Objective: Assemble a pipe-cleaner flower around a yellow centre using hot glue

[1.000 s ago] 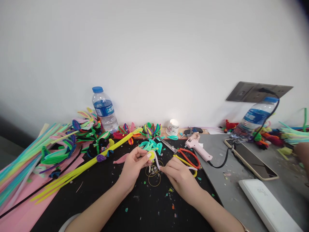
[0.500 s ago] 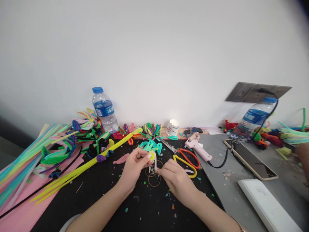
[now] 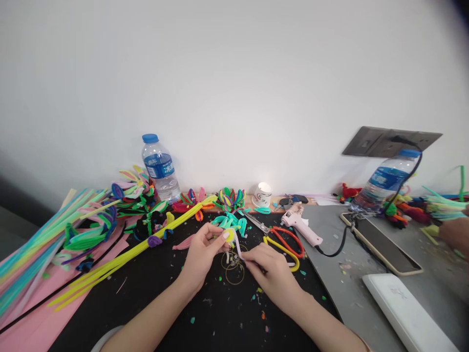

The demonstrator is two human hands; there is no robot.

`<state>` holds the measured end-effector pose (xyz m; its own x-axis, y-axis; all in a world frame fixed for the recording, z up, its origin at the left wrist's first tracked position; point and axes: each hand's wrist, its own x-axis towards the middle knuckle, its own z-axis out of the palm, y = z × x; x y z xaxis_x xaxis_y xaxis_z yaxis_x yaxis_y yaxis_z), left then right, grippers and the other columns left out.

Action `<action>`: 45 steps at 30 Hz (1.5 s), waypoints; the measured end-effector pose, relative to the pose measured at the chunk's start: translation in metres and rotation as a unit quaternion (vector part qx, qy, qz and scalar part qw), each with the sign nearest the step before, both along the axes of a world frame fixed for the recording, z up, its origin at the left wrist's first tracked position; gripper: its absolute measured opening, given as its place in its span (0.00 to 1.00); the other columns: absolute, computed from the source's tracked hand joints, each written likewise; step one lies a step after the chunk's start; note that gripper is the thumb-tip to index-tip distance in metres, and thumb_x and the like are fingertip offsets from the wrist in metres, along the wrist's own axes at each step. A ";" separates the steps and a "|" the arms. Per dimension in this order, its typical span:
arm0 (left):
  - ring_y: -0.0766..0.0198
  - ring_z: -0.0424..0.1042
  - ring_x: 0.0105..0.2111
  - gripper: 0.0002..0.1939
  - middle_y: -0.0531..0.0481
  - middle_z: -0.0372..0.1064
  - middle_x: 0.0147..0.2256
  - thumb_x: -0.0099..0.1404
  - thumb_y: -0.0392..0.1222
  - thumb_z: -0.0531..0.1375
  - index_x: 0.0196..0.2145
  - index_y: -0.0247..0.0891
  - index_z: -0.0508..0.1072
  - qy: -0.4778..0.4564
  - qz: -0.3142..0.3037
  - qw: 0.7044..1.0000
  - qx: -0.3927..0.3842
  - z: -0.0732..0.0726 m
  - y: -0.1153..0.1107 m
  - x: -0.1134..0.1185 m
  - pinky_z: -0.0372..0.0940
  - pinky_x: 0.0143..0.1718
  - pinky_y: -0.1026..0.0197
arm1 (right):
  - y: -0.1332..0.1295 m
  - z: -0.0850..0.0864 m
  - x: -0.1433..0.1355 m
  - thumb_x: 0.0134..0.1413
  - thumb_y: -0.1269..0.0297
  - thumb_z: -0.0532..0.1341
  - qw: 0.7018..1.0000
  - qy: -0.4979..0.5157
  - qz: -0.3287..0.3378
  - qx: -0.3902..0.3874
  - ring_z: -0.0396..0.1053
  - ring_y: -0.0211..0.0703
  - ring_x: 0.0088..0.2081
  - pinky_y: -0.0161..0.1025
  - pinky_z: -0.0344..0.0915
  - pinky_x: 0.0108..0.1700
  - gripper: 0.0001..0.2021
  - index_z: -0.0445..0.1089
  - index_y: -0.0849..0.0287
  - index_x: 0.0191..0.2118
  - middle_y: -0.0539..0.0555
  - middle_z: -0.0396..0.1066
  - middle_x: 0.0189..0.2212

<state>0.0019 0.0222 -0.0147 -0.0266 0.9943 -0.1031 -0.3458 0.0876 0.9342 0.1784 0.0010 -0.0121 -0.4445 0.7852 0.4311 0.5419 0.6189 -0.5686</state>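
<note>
My left hand (image 3: pixel 203 252) pinches a small yellow pipe-cleaner coil (image 3: pixel 230 235) between thumb and fingers above the black mat (image 3: pixel 205 313). From the coil a white pipe cleaner (image 3: pixel 238 246) runs down to the right, and my right hand (image 3: pixel 270 270) grips its lower end between thumb and forefinger. Thin gold rings (image 3: pixel 234 275) lie on the mat below both hands. Just behind the coil are turquoise pipe-cleaner loops (image 3: pixel 229 221). To the right of them lie scissors (image 3: pixel 284 239) with one red and one yellow handle.
A pink glue gun (image 3: pixel 302 226), a phone (image 3: pixel 381 242) and a white power bank (image 3: pixel 403 308) lie on the right. Yellow pipe cleaners (image 3: pixel 128 255) stretch across the left. Water bottles (image 3: pixel 161 168) and a paper cup (image 3: pixel 263 194) stand by the wall. Another person's hand (image 3: pixel 454 234) shows at the right edge.
My right hand has shifted slightly, and the white pipe cleaner now slants out to the right rather than hanging nearly straight. The other person's hand has come further into view.
</note>
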 end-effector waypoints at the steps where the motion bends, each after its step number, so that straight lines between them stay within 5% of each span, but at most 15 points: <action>1: 0.70 0.70 0.25 0.11 0.56 0.68 0.28 0.52 0.41 0.66 0.29 0.37 0.66 0.000 -0.004 1.000 -0.001 0.001 0.000 0.000 0.68 0.30 0.65 | 0.000 0.001 0.000 0.55 0.74 0.57 1.000 0.016 -0.013 -0.022 0.64 0.39 0.28 0.35 0.62 0.32 0.07 0.72 0.59 0.36 0.52 0.71 0.27; 6: 0.67 0.72 0.25 0.13 0.54 0.70 0.27 0.50 0.42 0.66 0.28 0.37 0.65 0.008 -0.054 0.998 -0.011 0.007 -0.003 0.004 0.69 0.32 0.61 | 0.002 0.006 0.001 0.50 0.76 0.58 0.988 0.044 -0.064 -0.136 0.59 0.34 0.20 0.31 0.56 0.23 0.08 0.73 0.58 0.33 0.48 0.68 0.21; 16: 0.64 0.73 0.26 0.14 0.53 0.70 0.27 0.49 0.43 0.67 0.28 0.38 0.64 0.036 -0.085 0.995 -0.037 0.009 -0.006 0.007 0.69 0.32 0.60 | 0.005 0.006 0.001 0.49 0.71 0.58 0.959 0.068 -0.055 -0.271 0.50 0.30 0.17 0.30 0.47 0.20 0.05 0.71 0.60 0.30 0.47 0.69 0.19; 25: 0.69 0.68 0.19 0.12 0.51 0.70 0.28 0.49 0.43 0.66 0.26 0.38 0.66 0.073 -0.084 0.994 0.010 0.008 -0.002 0.004 0.61 0.21 0.66 | 0.006 0.006 0.005 0.51 0.66 0.58 0.948 0.085 -0.043 -0.303 0.50 0.30 0.15 0.29 0.47 0.19 0.05 0.69 0.61 0.29 0.48 0.70 0.18; 39: 0.64 0.71 0.28 0.08 0.45 0.69 0.41 0.51 0.37 0.64 0.25 0.36 0.67 0.132 -0.092 0.986 0.045 -0.005 0.003 -0.005 0.65 0.26 0.63 | 0.009 0.009 0.010 0.50 0.68 0.57 0.922 0.117 -0.034 -0.367 0.54 0.30 0.16 0.28 0.48 0.20 0.03 0.66 0.61 0.29 0.48 0.69 0.18; 45: 0.69 0.68 0.24 0.09 0.53 0.68 0.28 0.50 0.35 0.64 0.24 0.37 0.65 0.104 -0.099 0.989 0.030 0.001 0.001 -0.002 0.64 0.26 0.66 | 0.009 0.010 0.010 0.50 0.70 0.56 0.923 0.120 -0.029 -0.364 0.56 0.31 0.17 0.28 0.49 0.20 0.03 0.66 0.61 0.29 0.47 0.69 0.18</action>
<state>0.0000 0.0237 -0.0139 0.1547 0.9864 -0.0563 -0.1266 0.0764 0.9890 0.1888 0.0103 -0.0024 -0.3534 0.9249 -0.1402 0.3660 -0.0012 -0.9306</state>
